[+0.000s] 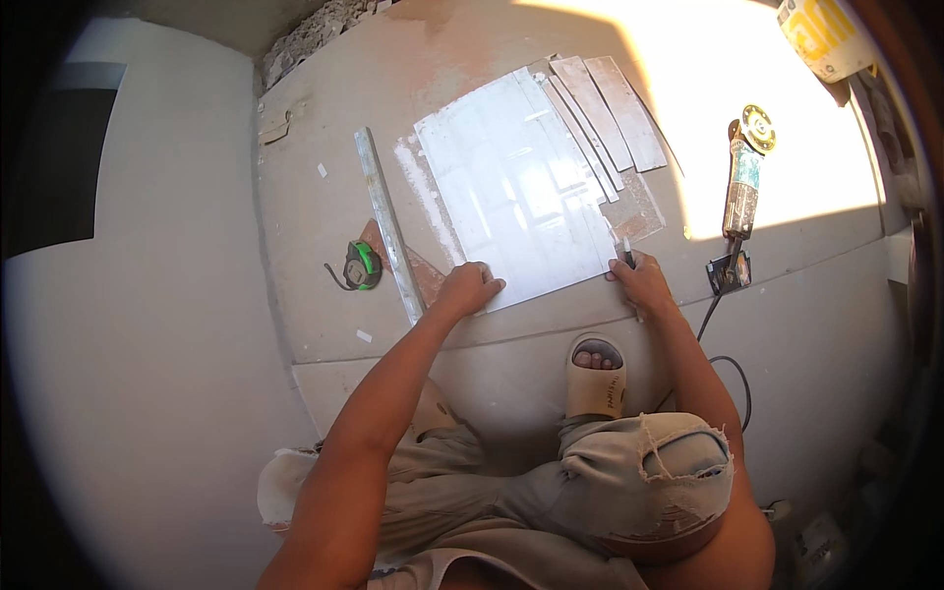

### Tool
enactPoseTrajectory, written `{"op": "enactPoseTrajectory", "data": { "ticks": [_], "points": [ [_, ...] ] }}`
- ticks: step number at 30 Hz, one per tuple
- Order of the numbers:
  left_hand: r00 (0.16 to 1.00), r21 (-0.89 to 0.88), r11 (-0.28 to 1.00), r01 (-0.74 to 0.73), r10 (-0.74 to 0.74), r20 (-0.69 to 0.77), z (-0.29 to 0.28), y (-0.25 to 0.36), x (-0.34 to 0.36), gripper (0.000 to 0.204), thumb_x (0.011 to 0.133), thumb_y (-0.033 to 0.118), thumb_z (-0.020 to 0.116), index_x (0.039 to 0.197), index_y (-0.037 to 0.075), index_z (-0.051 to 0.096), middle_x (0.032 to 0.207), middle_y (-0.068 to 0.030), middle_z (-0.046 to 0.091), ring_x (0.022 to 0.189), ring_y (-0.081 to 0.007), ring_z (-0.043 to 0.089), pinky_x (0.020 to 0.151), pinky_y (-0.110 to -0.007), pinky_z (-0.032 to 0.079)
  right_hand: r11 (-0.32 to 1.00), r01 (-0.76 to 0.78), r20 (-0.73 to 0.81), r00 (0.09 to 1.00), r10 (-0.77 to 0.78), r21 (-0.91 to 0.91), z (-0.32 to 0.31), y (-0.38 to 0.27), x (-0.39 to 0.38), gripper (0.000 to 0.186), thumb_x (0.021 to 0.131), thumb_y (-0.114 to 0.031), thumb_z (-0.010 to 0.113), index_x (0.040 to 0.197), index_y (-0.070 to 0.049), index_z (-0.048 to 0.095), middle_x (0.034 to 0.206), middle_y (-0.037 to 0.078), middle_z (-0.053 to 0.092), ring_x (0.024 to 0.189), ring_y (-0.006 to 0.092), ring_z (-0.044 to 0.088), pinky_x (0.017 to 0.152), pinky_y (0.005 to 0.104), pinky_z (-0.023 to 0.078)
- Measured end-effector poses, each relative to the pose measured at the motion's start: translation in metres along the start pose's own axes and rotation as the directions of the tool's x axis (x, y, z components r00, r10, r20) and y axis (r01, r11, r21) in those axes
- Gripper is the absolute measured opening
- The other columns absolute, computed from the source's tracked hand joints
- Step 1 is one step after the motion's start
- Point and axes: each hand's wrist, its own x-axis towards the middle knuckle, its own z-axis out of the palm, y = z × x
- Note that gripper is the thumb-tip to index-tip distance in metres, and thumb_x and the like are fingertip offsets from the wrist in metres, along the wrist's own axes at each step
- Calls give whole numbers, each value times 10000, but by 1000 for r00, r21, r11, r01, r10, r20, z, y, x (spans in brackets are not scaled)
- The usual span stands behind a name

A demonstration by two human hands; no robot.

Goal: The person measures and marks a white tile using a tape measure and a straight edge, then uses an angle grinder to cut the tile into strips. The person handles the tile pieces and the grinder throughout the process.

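Observation:
A large glossy white tile [511,187] lies on the floor in front of me, throwing back bright reflections. My left hand [470,289] is closed on its near left corner, the thumb resting on the top face. At the near right corner my right hand [644,284] is closed round a dark marker pen [629,258] with a pale tip pointing up and away, while its fingers also touch the tile's edge. Several cut tile strips [597,113] lie along the tile's far right side, some overlapping.
Left of the tile lie a long metal bar [385,216] and a green and black tape measure [363,265]. An angle grinder [744,177] with its cord is at the right. A bucket [826,39] stands far right; rubble [320,39] lies far left by the wall.

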Motion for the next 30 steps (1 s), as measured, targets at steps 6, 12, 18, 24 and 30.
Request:
{"op": "enactPoseTrajectory", "data": {
  "ticks": [6, 12, 18, 24, 30],
  "points": [
    [1000, -16, 1000, 0, 1, 10, -5, 2, -3, 380, 825, 393, 694, 765, 22, 642, 756, -157, 676, 749, -295, 659, 693, -425, 505, 999, -48, 14, 999, 48, 13, 2, -9, -5, 290, 892, -258, 620, 937, 27, 649, 757, 74, 670, 554, 141, 519, 524, 326, 424],
    [1000, -33, 999, 15, -15, 11, -3, 1, -3, 364, 823, 373, 705, 753, 24, 630, 711, -149, 667, 700, -280, 655, 664, -414, 505, 974, -129, 72, 990, 117, 184, -5, -7, -9, 338, 930, -301, 596, 844, 24, 633, 568, 41, 497, 436, 131, 422, 425, 321, 351],
    [1000, -18, 1000, -1, 2, 9, -4, 2, -2, 377, 822, 368, 727, 765, 5, 641, 666, -96, 633, 624, -198, 597, 622, -366, 483, 958, -137, 57, 990, 127, 253, -11, 3, -4, 354, 932, -302, 594, 817, 32, 626, 504, 14, 403, 395, 127, 370, 395, 324, 322],
    [999, -31, 999, 12, -10, 53, -8, 7, -4, 388, 820, 375, 734, 769, 2, 640, 679, -98, 638, 636, -194, 596, 629, -362, 480, 944, -161, 95, 986, 139, 289, -13, 2, -4, 339, 915, -290, 622, 823, 36, 637, 517, 18, 422, 390, 129, 370, 381, 324, 313],
    [1000, -32, 999, -17, 17, 25, -8, -13, -2, 378, 817, 367, 740, 765, 6, 641, 691, -96, 644, 645, -198, 601, 639, -350, 484, 957, -139, 87, 989, 120, 255, -3, -4, -3, 305, 950, -264, 613, 828, 14, 598, 478, -22, 365, 351, 96, 287, 356, 291, 258]
  ]
}}
